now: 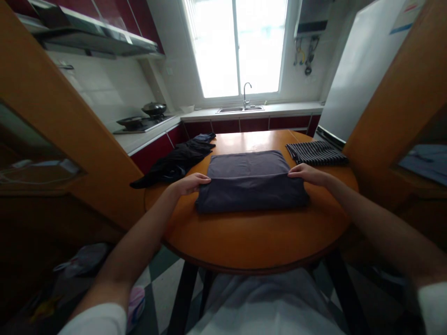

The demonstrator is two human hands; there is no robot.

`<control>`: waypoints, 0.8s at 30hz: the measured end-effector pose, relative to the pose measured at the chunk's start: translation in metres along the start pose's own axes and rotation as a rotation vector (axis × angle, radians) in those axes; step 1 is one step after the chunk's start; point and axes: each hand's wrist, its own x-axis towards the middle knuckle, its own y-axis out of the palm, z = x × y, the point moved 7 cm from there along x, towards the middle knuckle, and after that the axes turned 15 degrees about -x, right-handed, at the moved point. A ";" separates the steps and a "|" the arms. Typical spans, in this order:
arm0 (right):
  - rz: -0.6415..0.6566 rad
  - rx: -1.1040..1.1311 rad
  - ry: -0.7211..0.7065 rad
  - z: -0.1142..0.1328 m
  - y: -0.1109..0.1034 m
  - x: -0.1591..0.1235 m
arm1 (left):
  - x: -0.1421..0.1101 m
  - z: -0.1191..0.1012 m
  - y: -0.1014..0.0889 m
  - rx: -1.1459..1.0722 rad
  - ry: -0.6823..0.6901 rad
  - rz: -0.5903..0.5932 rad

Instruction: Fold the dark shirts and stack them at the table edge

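Note:
A dark grey garment [249, 184] lies partly folded in the middle of a round wooden table [251, 237]. My left hand [190, 182] pinches the folded layer at its left edge. My right hand [307, 173] pinches the same layer at its right edge. Both hands are closed on the cloth, with the near half of the garment doubled over.
A black garment [174, 164] hangs over the table's left rim. A folded striped cloth [316, 152] lies at the back right. Behind are a counter with a sink [240, 110], a stove with pans [143, 121] and a white fridge [363, 70]. Clothes lie on the floor at lower left.

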 end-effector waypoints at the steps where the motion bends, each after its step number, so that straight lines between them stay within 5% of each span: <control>1: 0.031 0.026 0.041 -0.005 0.004 0.012 | 0.011 0.001 -0.004 0.000 -0.020 -0.027; 6: 0.048 0.021 0.185 -0.022 0.007 0.058 | 0.049 0.001 -0.021 0.077 0.007 -0.149; 12: -0.017 -0.150 0.102 -0.022 -0.004 0.091 | 0.068 -0.003 -0.034 0.233 0.150 -0.241; 24: -0.171 -0.215 -0.118 -0.023 -0.011 0.098 | 0.075 -0.009 -0.055 0.426 0.388 -0.273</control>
